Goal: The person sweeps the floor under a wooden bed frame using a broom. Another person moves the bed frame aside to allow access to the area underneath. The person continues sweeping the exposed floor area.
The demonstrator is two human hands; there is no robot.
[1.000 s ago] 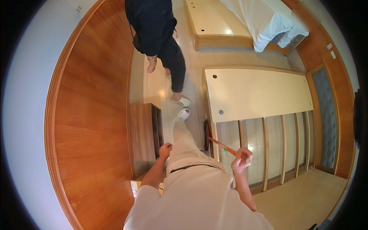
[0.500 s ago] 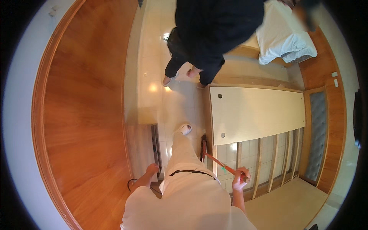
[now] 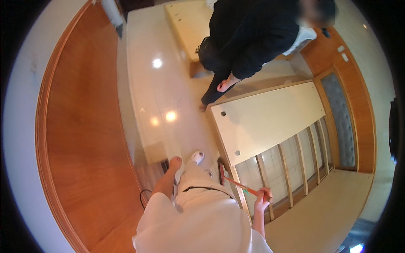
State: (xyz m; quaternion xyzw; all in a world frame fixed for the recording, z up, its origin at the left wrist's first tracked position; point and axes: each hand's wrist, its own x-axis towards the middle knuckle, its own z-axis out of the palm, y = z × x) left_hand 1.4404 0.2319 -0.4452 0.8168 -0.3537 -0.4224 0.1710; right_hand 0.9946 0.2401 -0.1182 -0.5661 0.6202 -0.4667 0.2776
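My right hand (image 3: pixel 264 197) is wrapped round the orange handle of a broom (image 3: pixel 241 186), close to the handle's upper end. The broom slants down to the left, and its dark head (image 3: pixel 221 172) is low beside the side board of a wooden bed frame (image 3: pixel 228 148). A bit of green hangs on the handle. My left hand (image 3: pixel 176 162) hangs at my left side, above the tiled floor and near a low grey box-like piece (image 3: pixel 147 179). Its fingers are too small and foreshortened to make out.
Pale boards (image 3: pixel 270 120) cover part of the bed frame; bare slats (image 3: pixel 284 175) show between them. A person in black (image 3: pixel 249 38) stands beyond the bed's far corner. A wood-panelled surface (image 3: pixel 80 135) runs along my left. Another pale bed base (image 3: pixel 185 29) lies farther off.
My view has turned, and I have stepped forward along the bed. My left hand has swung forward. The person in black has shifted right in view. The broom stays in my right hand.
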